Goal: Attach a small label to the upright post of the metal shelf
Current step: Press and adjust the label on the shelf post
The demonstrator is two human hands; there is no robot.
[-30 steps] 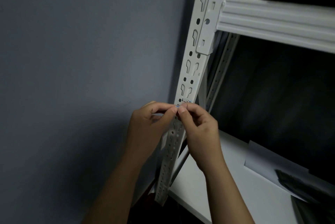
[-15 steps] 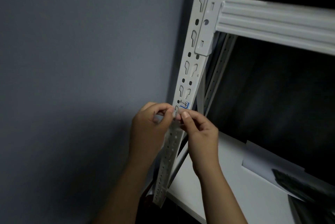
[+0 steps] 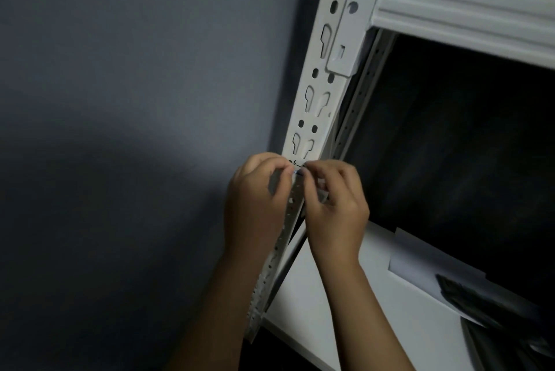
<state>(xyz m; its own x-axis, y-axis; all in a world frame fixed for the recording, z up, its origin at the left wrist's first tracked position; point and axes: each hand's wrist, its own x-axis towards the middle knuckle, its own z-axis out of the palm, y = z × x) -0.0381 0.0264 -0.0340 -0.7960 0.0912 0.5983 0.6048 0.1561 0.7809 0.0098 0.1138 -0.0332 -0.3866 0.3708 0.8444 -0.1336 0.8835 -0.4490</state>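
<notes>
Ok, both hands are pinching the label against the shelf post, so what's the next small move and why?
Probably press it flat along the post. The left hand and right hand pinch the small label at the upright post, just below a keyhole slot; only a sliver shows, so whether it is stuck is unclear.

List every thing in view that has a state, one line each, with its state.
label: on the post, mostly hidden by fingertips.
upright post: standing, slots unused below the bracket.
left hand: fingers curled, pinching at the label.
right hand: fingers curled, pinching at the label.
paper sheet: lying on the lower shelf.
</notes>
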